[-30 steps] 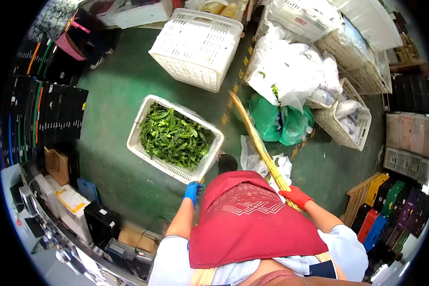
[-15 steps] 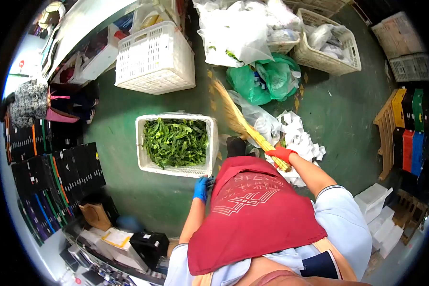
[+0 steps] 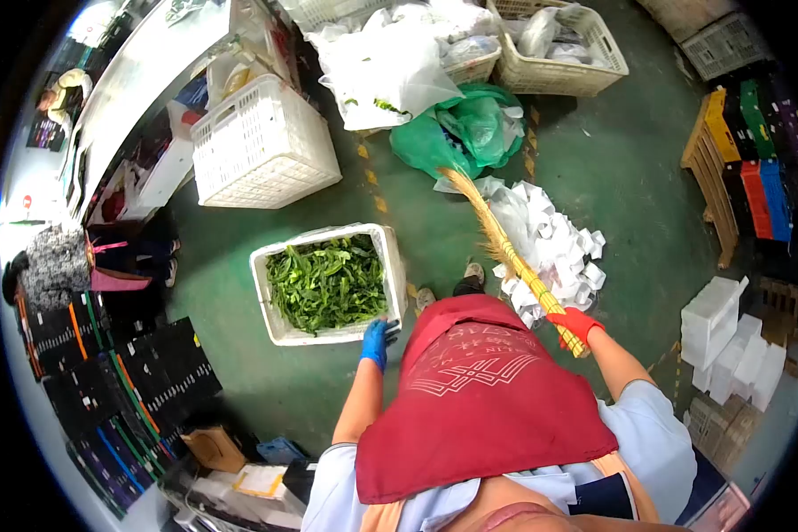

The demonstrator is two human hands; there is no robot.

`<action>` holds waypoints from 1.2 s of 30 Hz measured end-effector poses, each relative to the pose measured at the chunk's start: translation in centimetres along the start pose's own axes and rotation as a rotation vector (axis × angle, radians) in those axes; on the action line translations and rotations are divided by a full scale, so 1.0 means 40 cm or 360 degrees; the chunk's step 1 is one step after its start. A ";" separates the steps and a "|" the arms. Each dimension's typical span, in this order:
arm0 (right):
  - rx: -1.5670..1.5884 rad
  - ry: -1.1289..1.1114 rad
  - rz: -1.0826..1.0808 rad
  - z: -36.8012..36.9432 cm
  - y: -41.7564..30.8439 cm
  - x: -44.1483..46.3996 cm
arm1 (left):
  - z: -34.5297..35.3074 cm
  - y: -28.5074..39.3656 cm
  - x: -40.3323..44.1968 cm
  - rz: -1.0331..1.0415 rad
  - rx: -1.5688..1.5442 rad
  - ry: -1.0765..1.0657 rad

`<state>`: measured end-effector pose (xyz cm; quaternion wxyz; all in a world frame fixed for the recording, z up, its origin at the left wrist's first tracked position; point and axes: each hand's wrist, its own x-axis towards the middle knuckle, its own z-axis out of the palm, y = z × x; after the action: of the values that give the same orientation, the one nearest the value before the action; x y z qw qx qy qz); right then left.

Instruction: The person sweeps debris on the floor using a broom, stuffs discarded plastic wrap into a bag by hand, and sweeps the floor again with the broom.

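My right hand [image 3: 578,326], in a red glove, is wrapped round the handle of a straw broom [image 3: 521,269]. The broom's bristles point away toward a green plastic bag [image 3: 470,133]. Beside the broom lies a pile of crumpled white paper strips and clear plastic [image 3: 563,244] on the floor. My left hand [image 3: 379,344], blue-gloved, hangs at the near right corner of a white crate [image 3: 255,282], fingers apart; whether it touches the rim I cannot tell. Cut leafy greens [image 3: 328,284] fill that crate.
A white slatted crate [image 3: 266,146] stands farther back, near white bags [image 3: 381,71] and a bag-filled crate [image 3: 585,75]. Dark stacked crates [image 3: 164,372] are at left, where a person [image 3: 58,266] stands. At right are a wooden pallet [image 3: 709,177] and white boxes [image 3: 714,319].
The broom has swung right and nearer my body, its bristles now by the paper pile and green bag. My left hand has opened out a little beside the crate. The view has shifted.
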<state>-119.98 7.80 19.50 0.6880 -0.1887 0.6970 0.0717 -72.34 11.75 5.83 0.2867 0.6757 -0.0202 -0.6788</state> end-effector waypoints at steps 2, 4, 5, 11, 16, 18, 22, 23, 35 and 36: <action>0.0113 -0.0007 -0.0018 0.056 0.020 -0.049 | 0.028 0.049 -0.012 0.0110 -0.0018 -0.0136; 0.0273 0.0043 -0.0030 0.111 0.047 -0.082 | 0.018 0.065 -0.015 0.0130 0.0022 -0.0219; 0.0352 0.0067 -0.0044 0.139 0.061 -0.102 | 0.009 0.066 -0.016 0.0095 0.0065 -0.0237; 0.0919 0.0045 -0.0110 0.274 0.084 -0.254 | -0.176 -0.029 0.057 -0.0137 0.0242 -0.0041; 0.1585 -0.0275 -0.0320 0.324 0.082 -0.237 | -0.304 -0.029 0.063 -0.0299 0.0424 0.0037; 0.1702 -0.0489 -0.0324 0.341 0.074 -0.216 | -0.344 -0.020 0.101 -0.0271 0.0418 -0.0045; 0.1423 -0.0539 -0.0330 0.360 0.085 -0.140 | -0.264 0.058 0.090 -0.0211 0.0534 -0.0112; 0.1424 -0.0586 -0.0316 0.355 0.085 -0.107 | -0.242 0.070 0.100 -0.0218 0.0531 -0.0136; 0.1779 -0.0015 -0.0487 0.086 0.149 0.146 | 0.143 0.172 -0.008 0.0048 0.0843 -0.0542; 0.1819 -0.0016 -0.0512 0.080 0.167 0.106 | 0.152 0.172 -0.007 0.0027 0.0863 -0.0521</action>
<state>-119.32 14.38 14.12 0.6861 0.1088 0.5843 -0.4195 -75.51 3.95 9.44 0.0948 0.6092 -0.2519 -0.7459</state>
